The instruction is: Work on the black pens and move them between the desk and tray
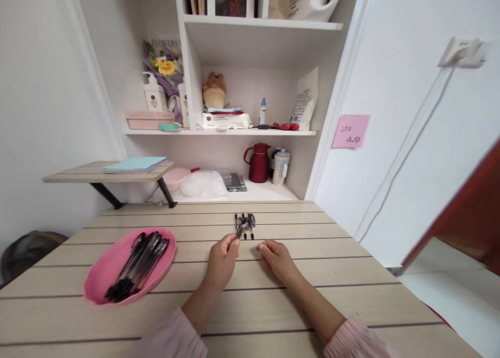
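Most pens [138, 267] already heaped in the pink tray [97, 288]; a small cluster of caps [245, 224] left loose on the table [312, 295], well right of the tray. Left hand [222, 259] pinched shut on one cap at the cluster's near edge. Right hand [278, 258] loosely curled just beside, holding nothing visible.

Our two forearms in pink sleeves reaching forward, our left hand [222, 255] curled with fingertips pinched together, our right hand [276, 256] loosely closed, knuckles up, just beside it
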Motion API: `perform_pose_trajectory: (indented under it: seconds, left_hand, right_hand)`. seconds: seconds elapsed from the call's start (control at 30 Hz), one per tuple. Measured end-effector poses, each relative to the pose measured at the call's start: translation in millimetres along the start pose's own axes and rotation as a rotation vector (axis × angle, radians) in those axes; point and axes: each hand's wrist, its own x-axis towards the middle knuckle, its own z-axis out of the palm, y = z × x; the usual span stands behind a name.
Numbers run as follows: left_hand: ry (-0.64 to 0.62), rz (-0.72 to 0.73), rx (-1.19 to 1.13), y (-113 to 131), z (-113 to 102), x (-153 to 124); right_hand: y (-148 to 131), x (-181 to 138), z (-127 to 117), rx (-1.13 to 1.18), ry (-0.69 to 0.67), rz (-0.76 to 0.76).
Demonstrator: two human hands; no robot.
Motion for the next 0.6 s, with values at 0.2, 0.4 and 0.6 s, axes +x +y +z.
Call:
perform_pose_trajectory:
  seconds: [0.2,0.4,0.6]
  left_hand:
    - [0.250,-0.023,0.271,20.1,-98.3,14.5]
    - [0.313,-0.298,0.747,0.7,-204.0,7.6]
    - [0.263,-0.416,0.914,-38.3,-218.2,6.1]
  right_hand:
    - [10.9,1.2,-0.3,-0.207,-0.048,-0.040]
    - [10.4,0.7,-1.1,-0.275,-0.092,-0.064]
    - [14.4,3.5,0.0,-0.284,-0.100,-0.069]
